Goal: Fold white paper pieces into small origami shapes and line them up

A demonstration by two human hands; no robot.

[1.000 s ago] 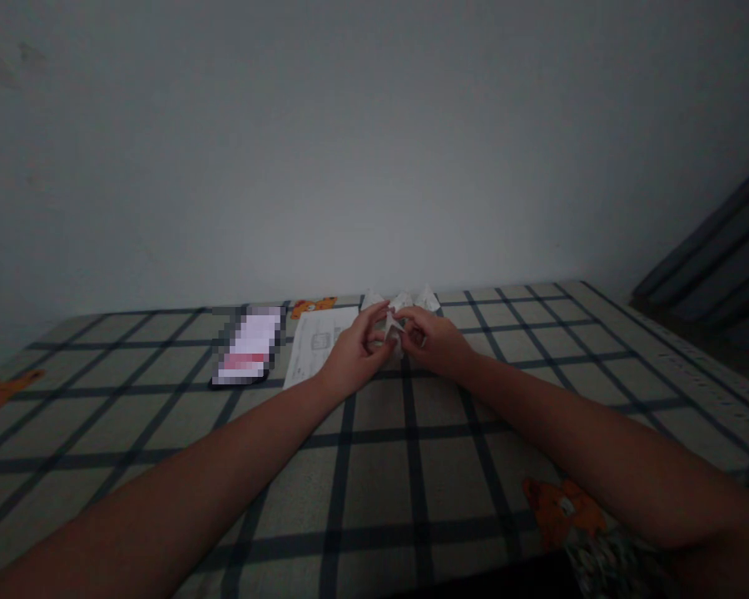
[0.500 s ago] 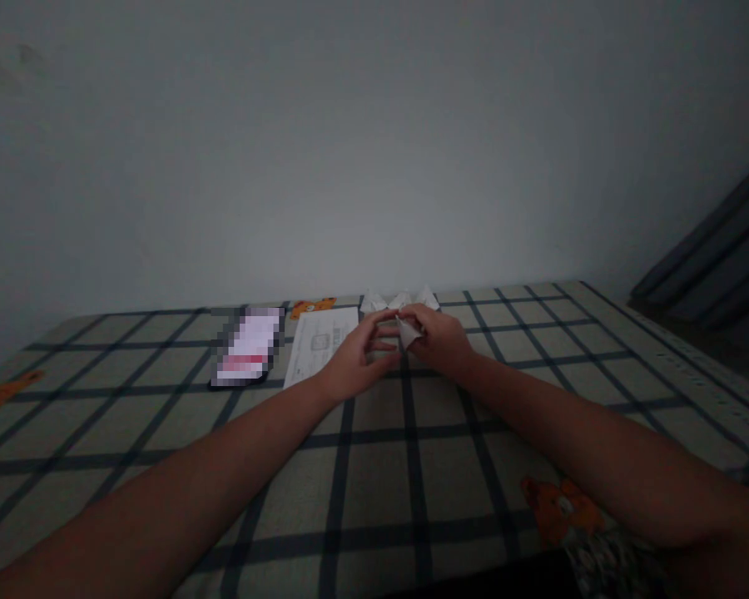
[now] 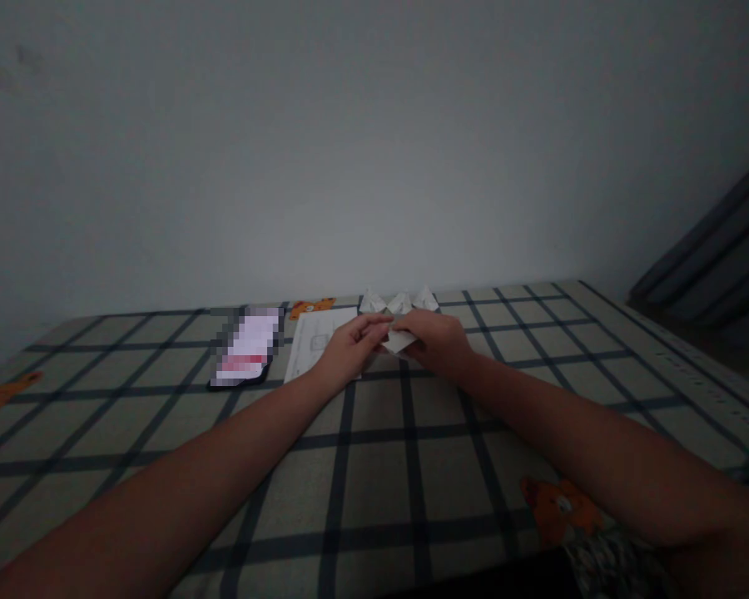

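A small piece of folded white paper (image 3: 402, 340) is held between my hands over the checked cloth. My right hand (image 3: 438, 339) is closed on it, with the thumb and fingers at its upper edge. My left hand (image 3: 352, 344) pinches the paper's left side, its fingers bent and close together. Just behind the hands, three folded paper shapes (image 3: 400, 304) with pointed tips stand in a row. Partly under my left hand lies a printed white sheet (image 3: 305, 348).
A phone (image 3: 247, 348) with a lit, blurred screen lies left of the printed sheet. The checked cloth (image 3: 374, 482) with orange bear prints covers the surface up to a plain wall (image 3: 374, 150). Dark striped fabric (image 3: 717, 249) hangs at the right.
My left hand's spread fingers have closed in on the paper. The folded paper has tilted from upright to flatter, and both hands have shifted slightly.
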